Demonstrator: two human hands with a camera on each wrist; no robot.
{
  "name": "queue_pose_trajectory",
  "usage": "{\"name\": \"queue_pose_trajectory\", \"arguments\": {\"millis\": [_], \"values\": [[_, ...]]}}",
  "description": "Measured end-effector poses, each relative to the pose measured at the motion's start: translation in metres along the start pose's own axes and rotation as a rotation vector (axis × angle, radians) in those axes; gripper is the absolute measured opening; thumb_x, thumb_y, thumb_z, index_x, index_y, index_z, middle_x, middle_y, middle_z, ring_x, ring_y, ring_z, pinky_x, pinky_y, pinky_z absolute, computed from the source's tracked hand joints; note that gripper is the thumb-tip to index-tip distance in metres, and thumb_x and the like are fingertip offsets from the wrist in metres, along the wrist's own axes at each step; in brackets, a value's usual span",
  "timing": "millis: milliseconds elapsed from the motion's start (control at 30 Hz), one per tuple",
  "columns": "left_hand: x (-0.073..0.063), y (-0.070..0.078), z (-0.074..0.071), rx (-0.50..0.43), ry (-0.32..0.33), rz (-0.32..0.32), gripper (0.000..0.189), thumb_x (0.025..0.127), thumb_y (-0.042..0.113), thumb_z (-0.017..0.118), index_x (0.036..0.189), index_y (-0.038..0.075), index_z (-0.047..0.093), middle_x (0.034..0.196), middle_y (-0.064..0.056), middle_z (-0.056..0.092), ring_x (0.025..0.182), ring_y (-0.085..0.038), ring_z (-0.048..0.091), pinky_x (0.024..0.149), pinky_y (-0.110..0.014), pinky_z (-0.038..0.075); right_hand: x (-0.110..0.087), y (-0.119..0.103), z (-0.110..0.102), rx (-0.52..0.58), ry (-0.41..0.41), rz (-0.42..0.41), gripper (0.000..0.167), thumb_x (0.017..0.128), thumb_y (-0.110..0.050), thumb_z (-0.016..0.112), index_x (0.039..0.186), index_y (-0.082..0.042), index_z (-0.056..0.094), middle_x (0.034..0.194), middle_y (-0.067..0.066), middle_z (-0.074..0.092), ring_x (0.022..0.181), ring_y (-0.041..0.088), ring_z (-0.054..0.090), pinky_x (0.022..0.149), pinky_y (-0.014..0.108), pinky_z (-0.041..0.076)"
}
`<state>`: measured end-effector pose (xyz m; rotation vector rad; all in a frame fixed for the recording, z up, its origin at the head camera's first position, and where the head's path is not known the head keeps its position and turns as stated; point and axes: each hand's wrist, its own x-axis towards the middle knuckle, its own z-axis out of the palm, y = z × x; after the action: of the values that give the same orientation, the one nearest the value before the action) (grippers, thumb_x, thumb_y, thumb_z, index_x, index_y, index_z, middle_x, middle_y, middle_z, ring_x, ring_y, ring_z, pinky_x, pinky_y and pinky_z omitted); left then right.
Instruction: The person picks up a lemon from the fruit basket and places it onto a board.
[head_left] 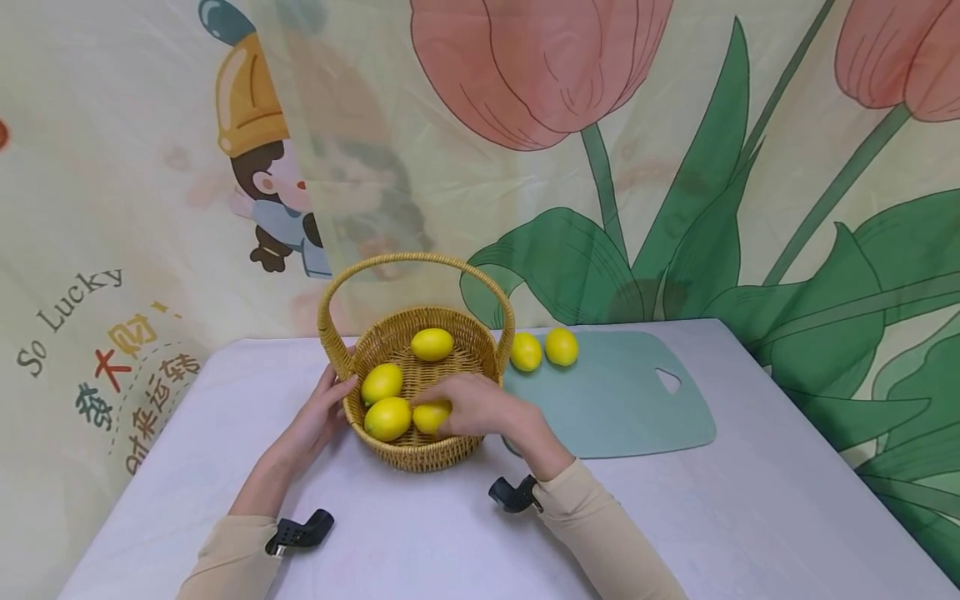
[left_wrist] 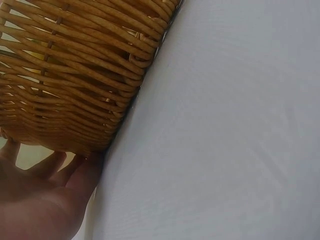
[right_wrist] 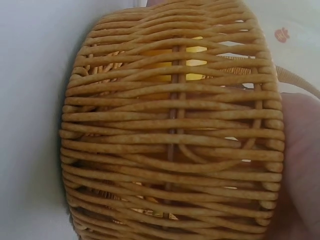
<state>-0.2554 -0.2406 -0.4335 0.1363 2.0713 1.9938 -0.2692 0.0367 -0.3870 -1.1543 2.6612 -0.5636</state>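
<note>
A round wicker basket (head_left: 427,457) with a tall arched handle stands on the table. Inside lie several yellow lemons, among them a back lemon (head_left: 432,344), a left lemon (head_left: 382,383) and a front lemon (head_left: 387,419). My right hand (head_left: 476,404) reaches over the front right rim and grips another lemon (head_left: 431,417) low in the basket, its fingers partly covering it. My left hand (head_left: 318,417) holds the basket's left side near the handle's foot; in the left wrist view its fingers (left_wrist: 60,162) meet the woven wall. The right wrist view shows mostly the wicker wall (right_wrist: 170,130).
A pale green cutting board (head_left: 607,408) lies right of the basket, with two lemons (head_left: 562,347) at its back left corner. The white-covered table (head_left: 420,533) ends at a printed fabric backdrop (head_left: 360,125). Black wrist cameras (head_left: 300,531) sit at both cuffs.
</note>
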Motion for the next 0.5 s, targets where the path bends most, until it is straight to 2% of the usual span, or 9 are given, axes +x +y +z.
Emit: {"name": "queue_pose_trajectory", "arguments": {"millis": [100, 267, 333, 500], "values": [[0.001, 0.000, 0.000, 0.000, -0.001, -0.003, 0.064, 0.106, 0.041, 0.039, 0.159, 0.037, 0.002, 0.168, -0.007, 0.001, 0.154, -0.033, 0.007, 0.122, -0.064, 0.009, -0.004, 0.000, -0.002, -0.042, 0.051, -0.004, 0.055, 0.084, -0.016, 0.072, 0.135, -0.034, 0.062, 0.128, -0.009, 0.066, 0.101, 0.010, 0.059, 0.080, 0.027, 0.048], [0.001, 0.001, 0.000, 0.005, -0.001, -0.012, 0.065, 0.106, 0.042, 0.039, 0.158, 0.038, 0.002, 0.169, -0.006, -0.001, 0.154, -0.033, 0.005, 0.122, -0.064, 0.009, -0.012, -0.003, -0.012, -0.059, 0.122, 0.009, 0.055, 0.084, -0.016, 0.073, 0.135, -0.030, 0.062, 0.129, -0.005, 0.065, 0.107, 0.013, 0.060, 0.077, 0.028, 0.049], [0.000, 0.002, 0.000, 0.010, -0.001, -0.017, 0.065, 0.106, 0.042, 0.039, 0.158, 0.039, 0.001, 0.169, -0.006, -0.002, 0.155, -0.033, 0.003, 0.122, -0.065, 0.008, -0.016, -0.005, -0.017, -0.052, 0.146, 0.014, 0.054, 0.084, -0.017, 0.074, 0.135, -0.030, 0.062, 0.131, -0.006, 0.065, 0.112, 0.013, 0.059, 0.080, 0.028, 0.049], [0.000, 0.001, 0.000, 0.008, -0.006, -0.015, 0.065, 0.106, 0.042, 0.038, 0.158, 0.038, 0.001, 0.169, -0.006, -0.002, 0.155, -0.033, 0.004, 0.121, -0.065, 0.008, -0.027, -0.010, -0.032, -0.032, 0.187, 0.024, 0.052, 0.085, -0.020, 0.074, 0.134, -0.031, 0.062, 0.130, -0.006, 0.064, 0.112, 0.013, 0.060, 0.081, 0.029, 0.049]]}}
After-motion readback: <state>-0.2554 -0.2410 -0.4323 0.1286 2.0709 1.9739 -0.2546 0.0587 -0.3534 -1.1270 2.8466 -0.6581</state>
